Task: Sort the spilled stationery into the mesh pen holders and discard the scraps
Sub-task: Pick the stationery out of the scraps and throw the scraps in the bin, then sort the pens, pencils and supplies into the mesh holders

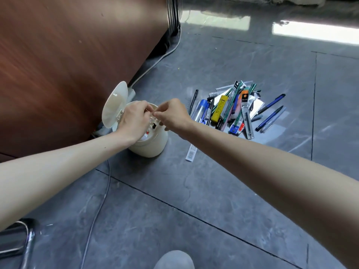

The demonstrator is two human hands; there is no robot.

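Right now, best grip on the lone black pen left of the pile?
Pinch the black pen at its far half from above, fingers across the barrel; it lies flat on the floor, and its near end crowds the pile.

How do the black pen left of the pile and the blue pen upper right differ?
The black pen is slim and all dark; the blue pen is thicker with a dark grip. The black pen points almost straight up the frame; the blue pen slants. Both lie flat on the floor beside the pile.
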